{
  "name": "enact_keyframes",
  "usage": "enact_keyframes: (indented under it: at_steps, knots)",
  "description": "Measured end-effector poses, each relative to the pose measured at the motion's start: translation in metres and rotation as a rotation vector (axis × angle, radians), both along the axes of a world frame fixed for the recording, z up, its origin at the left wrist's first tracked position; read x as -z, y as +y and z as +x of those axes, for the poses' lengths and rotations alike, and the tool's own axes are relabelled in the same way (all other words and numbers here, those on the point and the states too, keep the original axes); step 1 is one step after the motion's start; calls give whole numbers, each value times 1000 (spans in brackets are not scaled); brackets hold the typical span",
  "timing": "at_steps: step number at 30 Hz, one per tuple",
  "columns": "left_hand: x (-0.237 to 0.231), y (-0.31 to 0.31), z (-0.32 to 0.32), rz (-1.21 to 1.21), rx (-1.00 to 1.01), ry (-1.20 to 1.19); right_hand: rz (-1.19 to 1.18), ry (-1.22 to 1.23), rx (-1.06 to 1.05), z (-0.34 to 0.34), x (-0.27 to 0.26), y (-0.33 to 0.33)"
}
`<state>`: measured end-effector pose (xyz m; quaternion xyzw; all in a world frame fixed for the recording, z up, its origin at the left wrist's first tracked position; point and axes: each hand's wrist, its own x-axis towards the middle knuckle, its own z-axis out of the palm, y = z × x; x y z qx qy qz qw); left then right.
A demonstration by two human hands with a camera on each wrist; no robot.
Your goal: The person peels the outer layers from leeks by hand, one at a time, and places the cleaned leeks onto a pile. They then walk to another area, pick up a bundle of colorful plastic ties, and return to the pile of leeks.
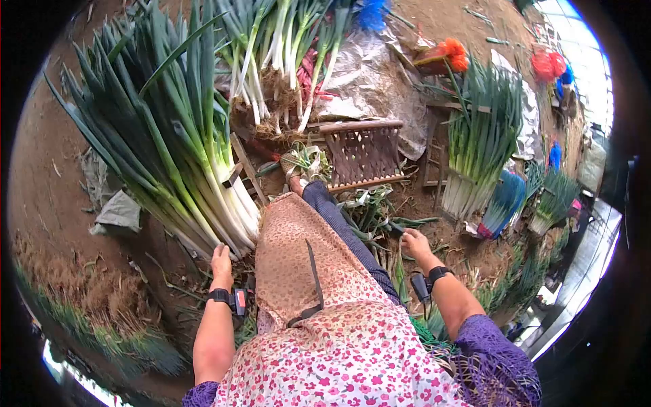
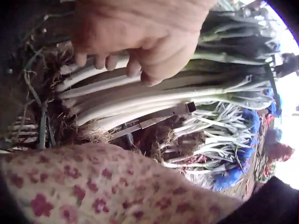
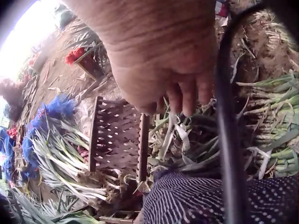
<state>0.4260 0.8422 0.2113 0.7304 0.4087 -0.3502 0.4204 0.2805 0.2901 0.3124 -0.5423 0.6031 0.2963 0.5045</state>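
A large bunch of long green onions (image 1: 196, 156) stands at the left, leaves up and white ends down beside the apron. My left hand (image 1: 221, 266) is at the white lower ends; in the left wrist view its loosely bent fingers (image 2: 133, 65) overlap the white stalks (image 2: 140, 105), with nothing seen gripped. My right hand (image 1: 417, 244) hangs over trimmed green leaves (image 1: 373, 214) on the ground to the right of the knee. Its fingers (image 3: 187, 95) point down, loosely bent, and hold nothing visible in the right wrist view.
A low stool with a woven brown seat (image 1: 365, 154) stands ahead. Loose onions with soil on their roots (image 1: 278, 98) lie behind it. Another upright onion bundle (image 1: 481, 136) stands at the right, with orange twine (image 1: 453, 54) farther back. A silvery sheet (image 1: 369, 74) covers some soil.
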Motion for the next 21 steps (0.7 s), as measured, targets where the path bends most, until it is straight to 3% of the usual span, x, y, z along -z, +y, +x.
enact_keyframes:
  at_steps: [5, 7, 8, 10, 11, 13, 15, 18, 19, 21]
  knots:
    - [-68, -17, 9, -89, 198, -6, -25, -95, -27, -68, -27, 48]
    - [-86, -12, 7, -86, 210, 6, -44, -104, -156, -102, -29, 54]
    - [-53, 21, -6, -168, 169, -3, -60, -84, -132, -115, -29, 56]
    - [-75, 23, -5, -159, 160, 0, -78, -6, -79, -129, -32, 56]
    - [-57, 48, -20, -131, 247, -117, -95, -25, -66, -124, -40, 55]
    - [-68, 68, -34, -174, 170, -51, -119, -62, -56, -105, -58, 54]
    - [-140, 39, -40, -67, 78, 3, -66, -90, -44, -100, -43, 39]
    - [-175, 46, -86, -45, -87, 3, -70, -151, -160, -53, -24, 22]
    - [-170, 60, -105, -94, -30, 80, -70, -161, -131, -39, -18, 18]
    - [-146, 74, -155, -68, 132, 15, -127, -297, -137, -11, -19, 18]
